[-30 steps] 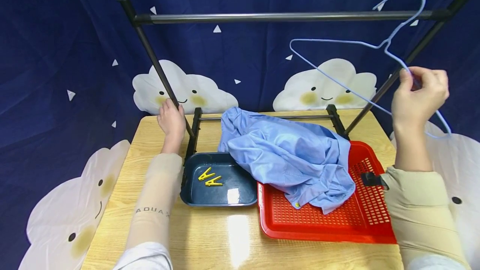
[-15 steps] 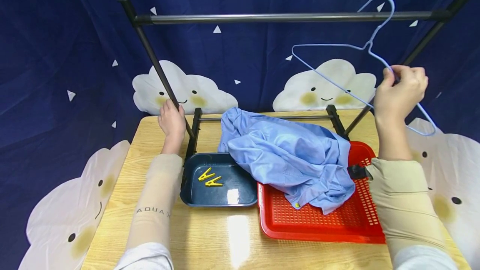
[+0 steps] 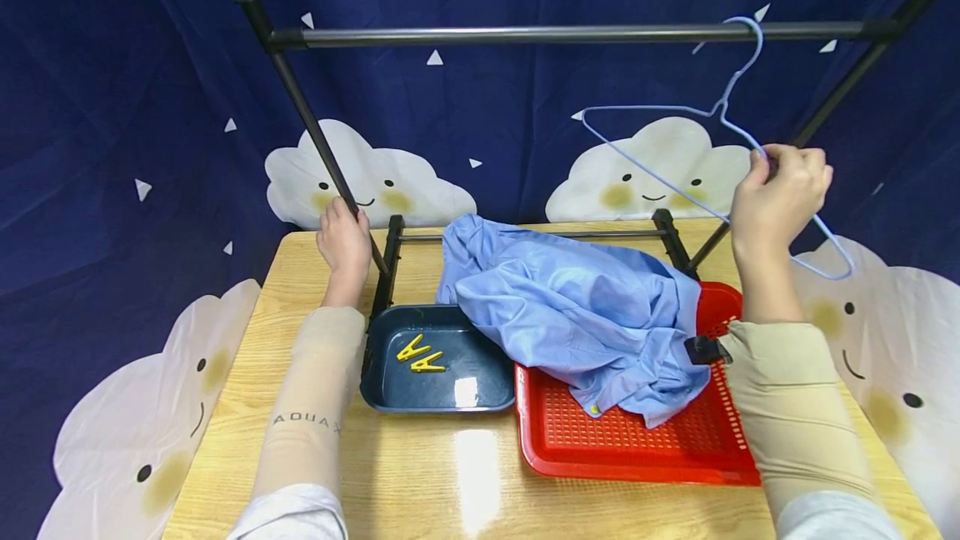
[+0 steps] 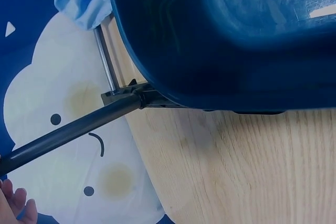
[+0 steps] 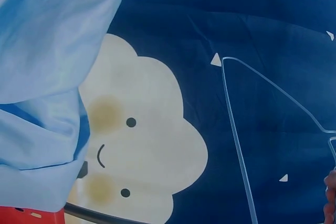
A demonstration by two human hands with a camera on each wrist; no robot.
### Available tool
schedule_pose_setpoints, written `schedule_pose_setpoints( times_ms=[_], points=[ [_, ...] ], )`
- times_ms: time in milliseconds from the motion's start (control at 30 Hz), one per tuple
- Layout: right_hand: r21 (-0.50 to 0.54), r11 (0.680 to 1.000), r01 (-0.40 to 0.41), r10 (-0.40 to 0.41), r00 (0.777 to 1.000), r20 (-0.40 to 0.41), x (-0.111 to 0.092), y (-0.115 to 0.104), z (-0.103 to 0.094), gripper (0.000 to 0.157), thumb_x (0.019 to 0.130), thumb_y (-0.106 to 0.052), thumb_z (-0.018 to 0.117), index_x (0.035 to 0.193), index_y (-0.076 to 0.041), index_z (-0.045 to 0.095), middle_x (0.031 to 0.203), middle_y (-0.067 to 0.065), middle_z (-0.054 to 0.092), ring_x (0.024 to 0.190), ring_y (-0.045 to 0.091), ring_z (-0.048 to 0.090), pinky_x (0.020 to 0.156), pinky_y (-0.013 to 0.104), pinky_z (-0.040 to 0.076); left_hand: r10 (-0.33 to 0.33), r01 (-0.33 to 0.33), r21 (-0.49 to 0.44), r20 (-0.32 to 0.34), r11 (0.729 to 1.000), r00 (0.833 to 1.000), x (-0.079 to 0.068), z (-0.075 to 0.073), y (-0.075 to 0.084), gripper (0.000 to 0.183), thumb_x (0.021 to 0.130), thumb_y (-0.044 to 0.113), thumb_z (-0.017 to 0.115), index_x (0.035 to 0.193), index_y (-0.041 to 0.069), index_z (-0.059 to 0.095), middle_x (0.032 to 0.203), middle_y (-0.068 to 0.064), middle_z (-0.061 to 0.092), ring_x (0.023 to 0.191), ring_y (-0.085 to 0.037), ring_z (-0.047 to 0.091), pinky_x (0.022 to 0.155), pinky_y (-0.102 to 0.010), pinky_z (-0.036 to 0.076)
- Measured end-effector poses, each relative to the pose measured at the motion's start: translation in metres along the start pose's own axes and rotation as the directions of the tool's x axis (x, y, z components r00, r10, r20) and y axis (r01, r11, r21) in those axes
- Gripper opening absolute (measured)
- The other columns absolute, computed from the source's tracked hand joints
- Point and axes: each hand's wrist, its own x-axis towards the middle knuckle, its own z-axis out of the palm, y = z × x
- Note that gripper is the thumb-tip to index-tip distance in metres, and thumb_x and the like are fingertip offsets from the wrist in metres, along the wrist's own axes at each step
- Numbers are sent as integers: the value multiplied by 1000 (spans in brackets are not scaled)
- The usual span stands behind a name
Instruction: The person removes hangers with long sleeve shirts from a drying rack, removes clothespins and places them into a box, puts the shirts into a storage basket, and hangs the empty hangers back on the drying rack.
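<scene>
My right hand (image 3: 780, 194) pinches the right shoulder of a thin light-blue clothes hanger (image 3: 652, 108). The hanger's hook curves over the top bar (image 3: 525, 36) of a black clothes rack, its tip showing below the bar. At the right edge of the right wrist view only a few fingers (image 5: 329, 198) show, beside the hanger's neck. My left hand (image 3: 345, 244) grips the rack's left post (image 3: 315, 127) low down, fingers on one side and thumb on the other. A crumpled light-blue shirt (image 3: 570, 290) lies below the hanger.
The shirt drapes over a red perforated basket (image 3: 637, 469). Left of it, a dark blue tub (image 3: 435, 405) holds two yellow clothespins (image 3: 427, 363). Both stand on a wooden table (image 3: 420, 482), in front of the rack's base. A navy cloud-patterned curtain (image 3: 187, 65) hangs behind.
My right hand has moved left and slightly down with the hanger, its hook lowering from above the bar to the bar. My left hand has stayed on the post.
</scene>
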Motion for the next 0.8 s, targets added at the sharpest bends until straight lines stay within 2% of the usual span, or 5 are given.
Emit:
schedule_pose_setpoints(
  times_ms=[300,533,800],
  points=[
    [-1,1000,4,-4,1000,23,-4,2,3,32,93,-23,49,106,2,65,100,25,55,102,36,47,91,39,33,2,-2,7,-2,1000,1000,1,0,-1,30,93,24,50,110,0,47,109,-18,55,101,-35,49,78,-48,41],
    [-9,1000,23,-23,998,57,-6,0,4,30,92,-17,48,104,6,64,101,27,55,102,41,48,90,46,34,-3,3,2,6,1000,1000,1,0,0,30,93,24,49,111,0,46,110,-18,54,102,-35,48,79,-48,40],
    [-24,998,50,-48,995,84,-11,-3,4,29,92,-16,49,106,4,65,98,27,58,99,43,51,86,51,37,-4,4,0,10,1000,1000,0,1,0,29,93,23,50,111,0,47,110,-18,54,102,-35,49,78,-48,41]
  ],
)
